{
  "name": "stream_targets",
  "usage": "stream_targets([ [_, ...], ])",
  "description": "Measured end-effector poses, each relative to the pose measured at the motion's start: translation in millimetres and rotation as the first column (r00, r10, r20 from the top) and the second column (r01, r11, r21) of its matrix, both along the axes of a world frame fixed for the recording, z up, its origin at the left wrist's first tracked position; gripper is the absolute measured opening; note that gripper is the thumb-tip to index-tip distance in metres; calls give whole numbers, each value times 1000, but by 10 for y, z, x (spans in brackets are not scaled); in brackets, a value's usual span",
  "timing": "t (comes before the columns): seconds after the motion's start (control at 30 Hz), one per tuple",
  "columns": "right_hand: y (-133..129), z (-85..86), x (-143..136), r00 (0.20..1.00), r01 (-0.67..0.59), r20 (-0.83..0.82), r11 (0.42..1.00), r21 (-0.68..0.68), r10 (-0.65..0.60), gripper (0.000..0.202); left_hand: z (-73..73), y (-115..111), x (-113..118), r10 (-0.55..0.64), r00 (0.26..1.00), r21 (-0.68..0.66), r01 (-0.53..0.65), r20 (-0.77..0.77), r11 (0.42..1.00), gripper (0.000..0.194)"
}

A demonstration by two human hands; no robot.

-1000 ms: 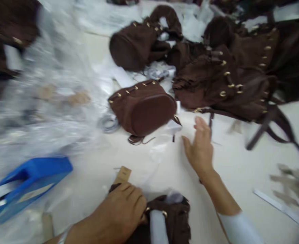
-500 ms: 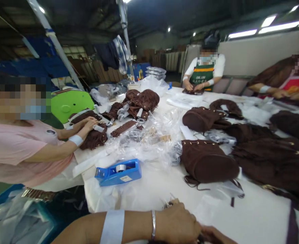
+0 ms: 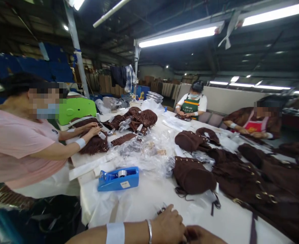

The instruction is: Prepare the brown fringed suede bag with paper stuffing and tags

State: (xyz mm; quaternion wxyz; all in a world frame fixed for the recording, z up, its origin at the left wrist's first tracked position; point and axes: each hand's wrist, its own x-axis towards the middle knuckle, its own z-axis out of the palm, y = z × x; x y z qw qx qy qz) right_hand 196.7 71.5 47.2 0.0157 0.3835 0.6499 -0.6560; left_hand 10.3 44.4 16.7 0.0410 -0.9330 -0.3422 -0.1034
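Observation:
My left hand (image 3: 168, 223), with a silver bangle and a white band on its arm, is at the bottom of the view with its fingers curled in. Close against it, my right hand (image 3: 202, 235) comes in from the lower right, also closed. What they hold is hidden below the frame edge. By the left fingers a small shiny, dark-and-metal thing (image 3: 162, 209) lies on or just above the white table (image 3: 144, 203). Beyond my hands, a dark brown bag (image 3: 196, 176) with gold eyelets rests on its side. A blue tape dispenser (image 3: 119, 179) stands to the left.
Crumpled clear plastic bags (image 3: 146, 152) cover the table's middle. More brown bags (image 3: 261, 183) pile up on the right, and fringed ones (image 3: 141, 120) at the back left. A co-worker (image 3: 29, 135) works at the left; two others (image 3: 191, 101) sit across the table.
The view has tilted up and swung slightly, showing more ceiling lights and the right side. My hands stay close together at the bottom edge. The things on the table stay put.

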Motion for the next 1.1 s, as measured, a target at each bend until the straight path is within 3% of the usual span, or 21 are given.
stream_targets([
  [0.13,-9,87,-125,969,-58,243,998,39,47,19,385,-412,-309,149,960,-41,-143,238,989,32],
  [0.23,89,-44,-144,939,-24,343,1000,11,19,19,455,-807,-695,268,885,-173,-217,381,961,29],
  [0.3,134,-153,-132,923,-13,386,1000,-8,15,17,384,-1154,-962,361,816,-242,-277,452,930,27],
  [0.4,125,-194,-124,918,5,397,1000,-7,-2,14,212,-1771,-1240,535,694,-405,-365,482,838,19],
  [0.5,84,-149,-112,924,35,382,999,-19,-26,19,5,-2262,-1291,556,709,-497,-326,434,804,17],
  [0.57,76,-131,-91,927,65,372,997,-33,-48,21,-122,-2427,-1234,515,747,-506,-278,420,816,18],
  [0.7,101,-134,-50,929,121,358,992,-41,-98,19,-259,-2461,-1124,492,785,-547,-240,377,802,26],
  [0.83,104,-118,-41,930,138,351,988,-66,-107,20,-281,-2315,-1193,520,761,-596,-223,388,771,27],
  [0.97,70,-87,-29,934,164,334,983,-88,-126,29,-352,-1992,-1336,558,721,-383,-419,411,823,40],
  [1.1,51,-83,2,936,206,309,973,-102,-166,34,-390,-1607,-1398,531,816,-290,-463,231,838,44],
])
